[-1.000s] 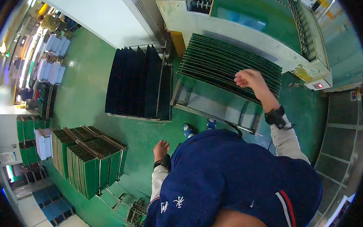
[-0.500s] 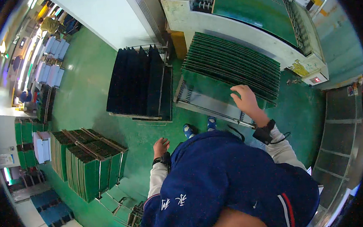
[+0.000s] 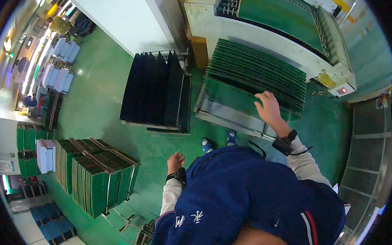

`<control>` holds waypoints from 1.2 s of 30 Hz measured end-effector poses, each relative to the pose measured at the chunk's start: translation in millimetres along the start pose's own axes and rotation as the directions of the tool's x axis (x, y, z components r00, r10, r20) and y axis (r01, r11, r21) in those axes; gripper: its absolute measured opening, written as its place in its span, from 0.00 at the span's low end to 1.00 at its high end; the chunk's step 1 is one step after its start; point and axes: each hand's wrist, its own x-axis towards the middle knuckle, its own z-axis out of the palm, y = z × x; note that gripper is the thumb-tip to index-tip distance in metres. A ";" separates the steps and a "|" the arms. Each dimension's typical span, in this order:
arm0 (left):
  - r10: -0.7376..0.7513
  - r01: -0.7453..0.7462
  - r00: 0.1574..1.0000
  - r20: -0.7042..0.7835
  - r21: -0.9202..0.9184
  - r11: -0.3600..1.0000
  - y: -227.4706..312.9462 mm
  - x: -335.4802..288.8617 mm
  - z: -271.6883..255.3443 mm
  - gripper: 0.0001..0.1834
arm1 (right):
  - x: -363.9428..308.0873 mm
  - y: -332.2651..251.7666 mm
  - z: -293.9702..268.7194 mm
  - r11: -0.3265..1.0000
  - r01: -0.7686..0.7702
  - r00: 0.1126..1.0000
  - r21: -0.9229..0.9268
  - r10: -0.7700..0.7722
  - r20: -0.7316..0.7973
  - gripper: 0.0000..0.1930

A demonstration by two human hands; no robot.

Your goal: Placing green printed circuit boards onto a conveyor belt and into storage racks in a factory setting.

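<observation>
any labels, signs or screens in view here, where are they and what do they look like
Small display: on the machine's white corner box, right of the right hand; dark rectangle, red glow.
Warning label: beside that box; yellow, crumpled.
Wall panel: far left; pale rectangle with a keypad.
Small stickers: on the right-hand frame; pale with red.

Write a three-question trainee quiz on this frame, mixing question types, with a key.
1. True or false: the right hand rests on the nearest green panel in the slotted rack.
2. The left hand is: A) gripping a black panel, B) holding nothing, by the person's side, C) on the white machine.
3. What fills the rack left of the green panels' one?

Key:
1. True.
2. B.
3. Upright black panels.
</observation>
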 end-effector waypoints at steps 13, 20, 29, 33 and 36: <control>-0.039 0.039 0.999 0.004 0.067 0.997 -1.6 -4.6 -5.8 0.26 | -20.6 -8.0 7.6 0.994 0.061 0.997 -0.092 -0.065 -0.040 0.20; -0.010 0.012 1.000 -0.023 0.093 0.996 0.2 -10.6 3.9 0.22 | -24.3 -4.5 15.1 0.999 0.052 0.998 -0.011 -0.052 -0.030 0.18; 0.066 -0.067 0.997 0.034 0.052 0.996 -21.0 10.4 -15.2 0.18 | -6.4 14.8 29.2 0.985 -0.107 0.969 -0.138 0.134 0.206 0.13; -0.067 0.066 0.998 -0.013 -0.061 0.996 -14.1 5.0 0.6 0.18 | 0.8 32.2 34.6 0.958 -0.166 0.918 -0.233 0.236 0.318 0.12; 0.188 -0.216 0.973 0.137 0.227 0.950 -38.4 22.7 -52.1 0.18 | 12.2 39.4 48.8 0.975 -0.116 0.938 -0.191 0.171 0.302 0.11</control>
